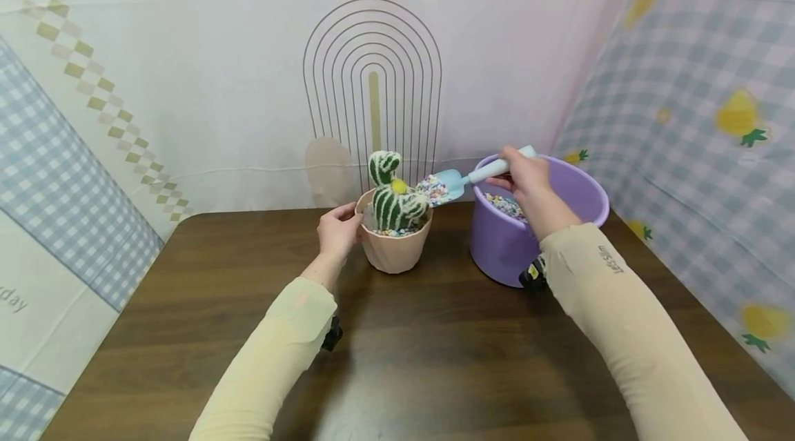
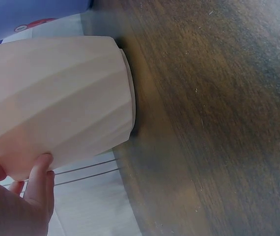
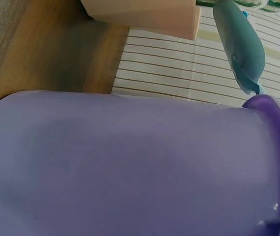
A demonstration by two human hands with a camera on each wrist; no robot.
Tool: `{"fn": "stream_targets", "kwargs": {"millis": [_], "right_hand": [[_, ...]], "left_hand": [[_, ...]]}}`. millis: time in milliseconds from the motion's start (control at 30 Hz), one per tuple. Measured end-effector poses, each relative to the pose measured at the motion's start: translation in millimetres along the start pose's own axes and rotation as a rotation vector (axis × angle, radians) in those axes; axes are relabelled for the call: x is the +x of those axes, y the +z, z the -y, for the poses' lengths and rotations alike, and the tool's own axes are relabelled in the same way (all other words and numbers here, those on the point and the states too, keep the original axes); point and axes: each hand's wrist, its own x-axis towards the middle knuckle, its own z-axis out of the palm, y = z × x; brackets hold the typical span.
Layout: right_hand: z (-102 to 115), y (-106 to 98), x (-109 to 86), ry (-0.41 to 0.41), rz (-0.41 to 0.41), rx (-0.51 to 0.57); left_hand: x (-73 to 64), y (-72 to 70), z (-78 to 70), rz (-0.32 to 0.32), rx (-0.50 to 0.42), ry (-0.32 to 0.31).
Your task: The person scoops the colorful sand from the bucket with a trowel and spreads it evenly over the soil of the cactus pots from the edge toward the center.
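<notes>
A knitted green cactus with white stripes and a yellow flower stands in a peach pot with colourful pebbles around its base. My left hand pinches the pot's left rim; the left wrist view shows its fingers against the ridged pot wall. My right hand grips the pale handle of a small blue shovel. Pebbles fill the shovel's scoop, which is held beside the cactus at the pot's right rim. In the right wrist view the scoop shows from below, and the hand is mostly hidden.
A purple bucket stands right of the pot, under my right forearm, with more pebbles inside. Both stand on a brown wooden table. Printed cloth hangs behind, and checked cloth rises along the right side.
</notes>
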Motion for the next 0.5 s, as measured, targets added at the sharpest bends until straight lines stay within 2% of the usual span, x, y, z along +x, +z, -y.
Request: {"fn": "stream_targets", "kwargs": {"millis": [200,500], "right_hand": [[-2.0,5.4,-0.4,-0.023,0.012,-0.018],[-8.1,13.1,-0.4,-0.072,-0.010,-0.123]], "left_hand": [[1.0,0.6,1.1,-0.001,0.007,0.002],[0.7,0.1,1.5,-0.007,0.012,-0.002]]}}
